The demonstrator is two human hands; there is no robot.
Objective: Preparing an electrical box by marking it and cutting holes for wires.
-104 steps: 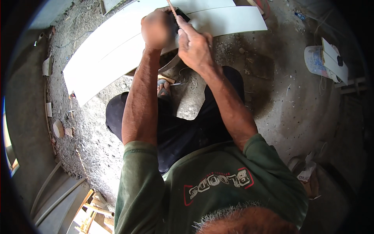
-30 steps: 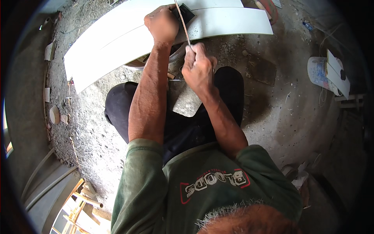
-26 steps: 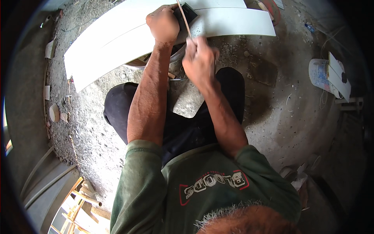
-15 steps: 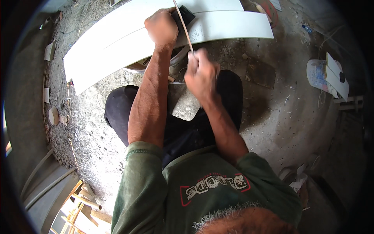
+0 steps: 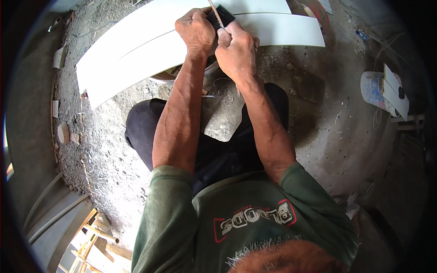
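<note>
My left hand point(image 5: 196, 29) is closed around the near left side of a black box-shaped piece point(image 5: 226, 16), pressing it on the long white panels point(image 5: 132, 58). A thin brownish rod with a rough-looking edge point(image 5: 215, 13) lies across that black piece. My right hand point(image 5: 236, 51) grips the rod's near end in a fist, close beside the left hand. The rod's far end runs out at the top edge, and its exact kind cannot be made out. Fingers hide part of the black piece.
A round container point(image 5: 166, 75) stands beneath the panels, between my knees and them. To the right is a bucket point(image 5: 371, 88) with white offcuts point(image 5: 395, 95) on it. A dark flat slab point(image 5: 308, 85) lies on the dusty floor. Wooden sticks point(image 5: 91, 236) lie at lower left.
My right hand has pushed forward, away from my body, sliding the rod along over the black piece up to the left hand. The left hand keeps its hold.
</note>
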